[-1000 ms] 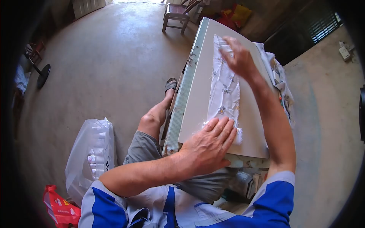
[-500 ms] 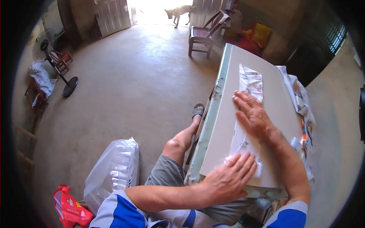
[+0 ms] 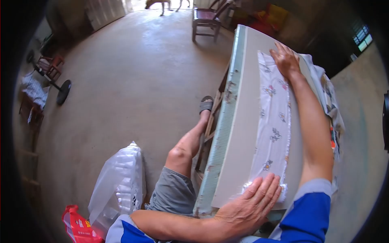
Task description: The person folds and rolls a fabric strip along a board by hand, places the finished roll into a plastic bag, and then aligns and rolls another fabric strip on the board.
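Note:
A long strip of white cloth (image 3: 275, 125) printed with small flowers lies lengthwise along the pale table top (image 3: 233, 162). My left hand (image 3: 251, 202) rests flat over the strip's near end, fingers stretched out together and hiding part of it. At the far end, my right hand (image 3: 286, 60) lies on the board at the strip's upper right corner, its fingers spread. Both palms face down, and neither hand grips anything that I can see. The right edge of the strip looks ruffled.
White and patterned cloth (image 3: 320, 89) hangs over the table's right edge. On the floor at left sit a clear plastic bag (image 3: 117, 182) of white packs and a red bag (image 3: 79, 227). Farther off are a standing fan (image 3: 63, 92), a wooden chair (image 3: 208, 18) and a dog (image 3: 160, 5) in the doorway.
My right hand has slid forward from the strip's middle to its far end, and the cloth there lies flatter. My left hand stays near the close end. The view has tilted down.

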